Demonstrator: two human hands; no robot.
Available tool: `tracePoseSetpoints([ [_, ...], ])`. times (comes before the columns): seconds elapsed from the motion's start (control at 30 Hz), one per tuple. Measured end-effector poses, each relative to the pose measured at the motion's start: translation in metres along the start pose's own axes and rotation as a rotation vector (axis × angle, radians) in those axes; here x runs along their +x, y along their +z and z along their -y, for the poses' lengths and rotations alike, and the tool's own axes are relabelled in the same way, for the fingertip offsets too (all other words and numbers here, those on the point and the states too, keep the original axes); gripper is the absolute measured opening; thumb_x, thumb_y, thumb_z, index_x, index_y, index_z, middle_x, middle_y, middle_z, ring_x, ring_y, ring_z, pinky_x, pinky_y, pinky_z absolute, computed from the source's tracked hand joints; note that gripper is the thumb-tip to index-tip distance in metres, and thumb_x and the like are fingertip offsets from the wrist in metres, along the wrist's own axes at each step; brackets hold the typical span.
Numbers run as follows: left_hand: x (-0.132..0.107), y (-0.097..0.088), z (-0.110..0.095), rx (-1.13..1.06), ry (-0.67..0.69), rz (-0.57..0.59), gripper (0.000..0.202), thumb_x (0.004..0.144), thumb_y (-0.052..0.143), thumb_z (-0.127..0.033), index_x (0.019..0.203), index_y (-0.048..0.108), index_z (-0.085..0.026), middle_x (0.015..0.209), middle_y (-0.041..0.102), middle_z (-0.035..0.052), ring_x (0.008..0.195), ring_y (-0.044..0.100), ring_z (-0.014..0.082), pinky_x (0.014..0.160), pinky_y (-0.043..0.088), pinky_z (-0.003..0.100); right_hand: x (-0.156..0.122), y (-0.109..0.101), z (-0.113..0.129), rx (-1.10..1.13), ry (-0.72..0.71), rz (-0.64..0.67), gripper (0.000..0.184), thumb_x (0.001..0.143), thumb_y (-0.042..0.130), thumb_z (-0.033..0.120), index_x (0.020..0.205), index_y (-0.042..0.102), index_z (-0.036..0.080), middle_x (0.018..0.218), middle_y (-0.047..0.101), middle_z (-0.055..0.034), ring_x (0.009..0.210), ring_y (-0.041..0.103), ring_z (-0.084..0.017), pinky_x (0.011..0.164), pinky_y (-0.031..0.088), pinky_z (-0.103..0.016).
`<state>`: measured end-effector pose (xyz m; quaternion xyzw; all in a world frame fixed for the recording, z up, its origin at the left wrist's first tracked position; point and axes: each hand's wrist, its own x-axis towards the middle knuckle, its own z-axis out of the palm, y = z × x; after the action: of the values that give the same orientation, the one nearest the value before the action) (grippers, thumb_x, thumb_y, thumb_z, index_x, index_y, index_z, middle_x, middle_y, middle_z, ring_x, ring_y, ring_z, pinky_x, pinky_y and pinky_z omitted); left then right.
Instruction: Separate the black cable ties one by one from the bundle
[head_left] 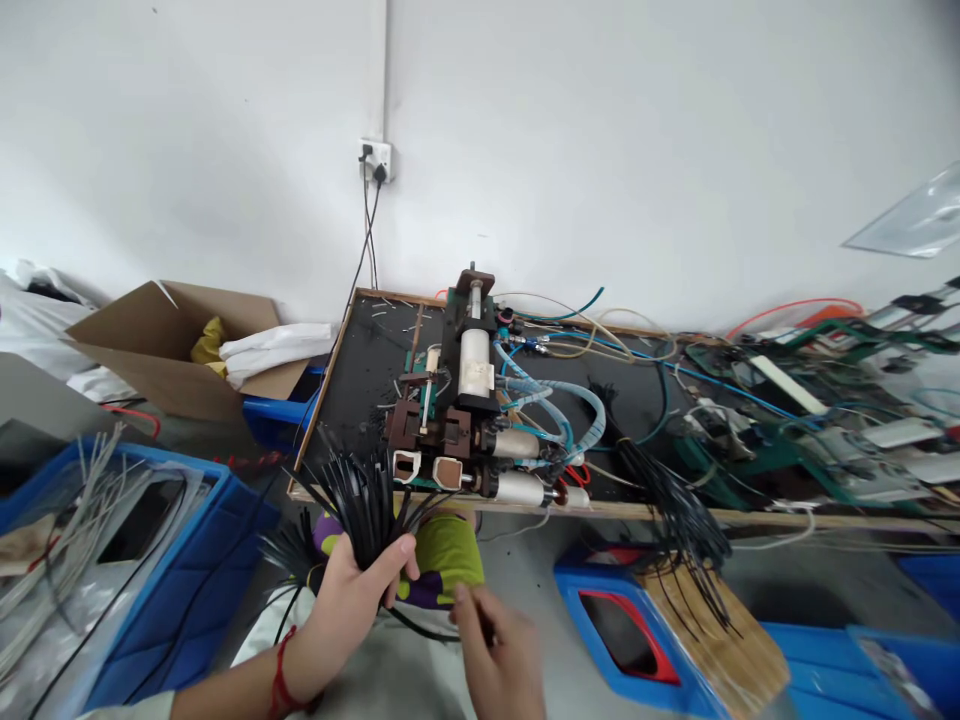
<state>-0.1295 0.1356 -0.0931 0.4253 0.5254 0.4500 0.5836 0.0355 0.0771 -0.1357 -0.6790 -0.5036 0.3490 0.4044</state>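
Observation:
My left hand (pixel 352 600) is closed round a bundle of thin black cable ties (pixel 364 500) that fans out above the fist, just in front of the bench edge. A red string is tied round that wrist. My right hand (pixel 499 655) sits lower and to the right with its fingers pinched together near the bottom of the bundle; what it pinches is too small to make out. Behind the bundle, on the black-topped bench (pixel 360 370), stands a small pneumatic machine (pixel 469 410) with white cylinders and blue hoses.
Another heap of black ties (pixel 679 520) hangs over the bench's front edge onto a wooden board (pixel 720 650) on a blue crate (pixel 600 600). Blue crates with white ties (pixel 90 540) stand left. A cardboard box (pixel 172 345) is back left; tools and cables clutter the right.

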Motion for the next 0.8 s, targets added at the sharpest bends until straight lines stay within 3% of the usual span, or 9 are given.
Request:
tracePoseSetpoints([
  [0.07, 0.000, 0.000, -0.001, -0.002, 0.007, -0.022, 0.045, 0.085, 0.067, -0.054, 0.062, 0.065, -0.016, 0.050, 0.057, 0.0004, 0.041, 0.044, 0.0104, 0.045, 0.036, 0.024, 0.014, -0.008, 0.039, 0.036, -0.126, -0.069, 0.038, 0.093, 0.062, 0.050, 0.072, 0.070, 0.019, 0.059, 0.057, -0.0001, 0.055, 0.050, -0.016, 0.052, 0.040, -0.025],
  [0.13, 0.000, 0.000, 0.000, -0.017, -0.009, -0.058, 0.045, 0.081, 0.071, -0.055, 0.062, 0.063, -0.016, 0.049, 0.058, 0.0007, 0.040, 0.045, 0.0109, 0.042, 0.036, 0.024, 0.030, -0.004, 0.069, 0.190, -0.162, 0.000, 0.026, 0.093, 0.064, 0.044, 0.095, 0.074, 0.020, 0.073, 0.064, -0.0022, 0.062, 0.058, -0.017, 0.057, 0.046, -0.025],
  [0.17, -0.001, 0.000, 0.001, -0.032, -0.022, -0.080, 0.045, 0.079, 0.074, -0.056, 0.062, 0.061, -0.017, 0.048, 0.058, 0.0003, 0.039, 0.045, 0.0113, 0.040, 0.036, 0.024, 0.036, 0.001, 0.079, 0.286, -0.159, 0.053, 0.025, 0.094, 0.063, 0.042, 0.097, 0.073, 0.020, 0.076, 0.064, -0.0025, 0.063, 0.059, -0.017, 0.056, 0.047, -0.025],
  [0.23, 0.000, 0.000, 0.003, -0.079, -0.039, -0.129, 0.044, 0.073, 0.079, -0.056, 0.062, 0.058, -0.018, 0.047, 0.057, -0.0009, 0.038, 0.046, 0.0120, 0.038, 0.036, 0.024, 0.045, 0.018, 0.090, 0.463, -0.144, 0.107, 0.025, 0.094, 0.063, 0.042, 0.083, 0.071, 0.020, 0.072, 0.057, -0.0008, 0.056, 0.055, -0.015, 0.050, 0.044, -0.026],
  [0.33, 0.002, -0.001, 0.003, -0.125, -0.026, -0.171, 0.043, 0.070, 0.081, -0.053, 0.063, 0.058, -0.018, 0.048, 0.057, -0.0015, 0.040, 0.049, 0.0133, 0.039, 0.040, 0.024, 0.048, 0.040, 0.087, 0.623, -0.126, 0.056, 0.030, 0.094, 0.064, 0.042, 0.073, 0.064, 0.020, 0.071, 0.051, 0.0001, 0.053, 0.047, -0.013, 0.047, 0.040, -0.026],
  [0.5, 0.007, -0.003, -0.002, -0.122, -0.030, -0.195, 0.041, 0.070, 0.081, -0.052, 0.064, 0.064, -0.016, 0.052, 0.057, -0.0006, 0.045, 0.049, 0.0138, 0.041, 0.043, 0.025, 0.046, 0.054, 0.072, 0.692, -0.070, 0.151, 0.022, 0.089, 0.069, 0.044, 0.094, 0.065, 0.024, 0.082, 0.055, -0.0021, 0.060, 0.049, -0.015, 0.042, 0.041, -0.024],
  [0.57, 0.007, -0.002, -0.003, -0.113, -0.023, -0.186, 0.041, 0.072, 0.080, -0.052, 0.063, 0.063, -0.016, 0.050, 0.055, -0.0015, 0.043, 0.047, 0.0131, 0.040, 0.041, 0.024, 0.048, 0.054, 0.071, 0.689, -0.039, 0.173, 0.021, 0.089, 0.069, 0.044, 0.093, 0.064, 0.024, 0.078, 0.055, -0.0012, 0.059, 0.048, -0.016, 0.041, 0.040, -0.023],
  [0.7, 0.006, -0.001, -0.008, -0.117, -0.006, -0.182, 0.037, 0.071, 0.081, -0.048, 0.063, 0.066, -0.016, 0.051, 0.058, -0.0006, 0.044, 0.050, 0.0146, 0.040, 0.044, 0.025, 0.052, 0.052, 0.073, 0.643, -0.098, 0.109, 0.025, 0.091, 0.069, 0.041, 0.077, 0.062, 0.022, 0.078, 0.058, -0.0023, 0.064, 0.052, -0.017, 0.050, 0.044, -0.026],
  [0.8, 0.009, -0.004, -0.012, -0.115, 0.034, -0.261, 0.031, 0.068, 0.084, -0.045, 0.072, 0.074, -0.016, 0.069, 0.073, 0.0065, 0.060, 0.065, 0.0222, 0.057, 0.057, 0.032, 0.053, 0.052, 0.074, 0.714, -0.114, 0.020, 0.025, 0.095, 0.064, 0.045, 0.084, 0.064, 0.022, 0.085, 0.064, -0.0036, 0.072, 0.058, -0.018, 0.063, 0.049, -0.028],
])
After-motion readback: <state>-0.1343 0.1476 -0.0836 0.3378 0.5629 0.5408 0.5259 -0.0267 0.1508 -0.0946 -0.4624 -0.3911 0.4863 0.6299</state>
